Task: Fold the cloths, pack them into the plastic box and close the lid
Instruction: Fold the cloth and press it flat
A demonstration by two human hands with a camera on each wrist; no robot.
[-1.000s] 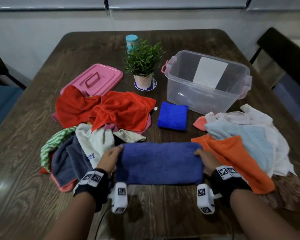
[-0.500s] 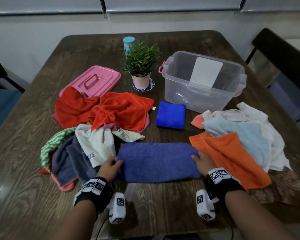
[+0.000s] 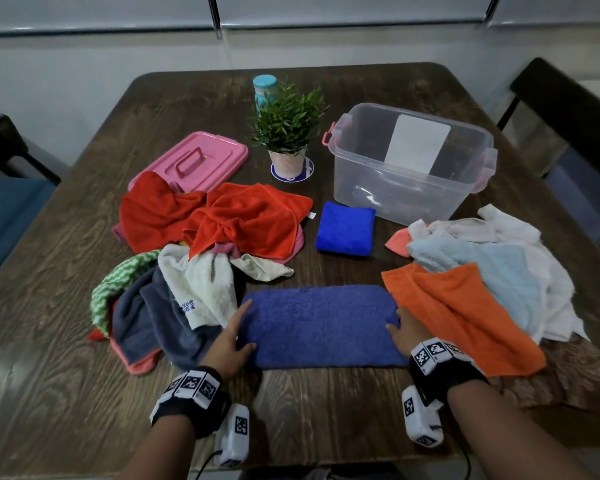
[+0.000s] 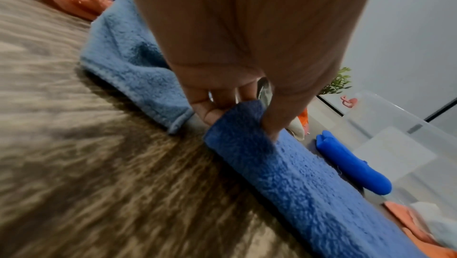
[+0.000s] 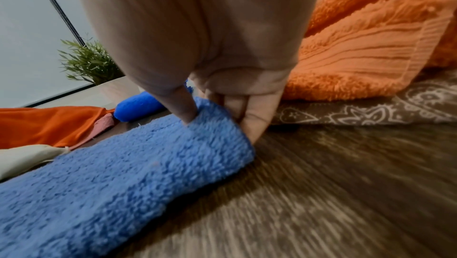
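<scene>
A purple-blue towel, folded into a long strip, lies flat near the table's front edge. My left hand pinches its left end, thumb on top and fingers under the edge. At the other short end my right hand pinches the towel the same way. A small folded bright blue cloth lies beside the clear plastic box, which stands open at the back right. The pink lid lies at the back left.
A heap of red, white, grey and green cloths lies left of the towel. Orange, light blue and white cloths are piled to its right. A potted plant and a teal bottle stand behind. A dark chair is at the right.
Both hands have slid back from the towel's far corners to the middle of its short ends and now pinch them. The towel has stayed in place.
</scene>
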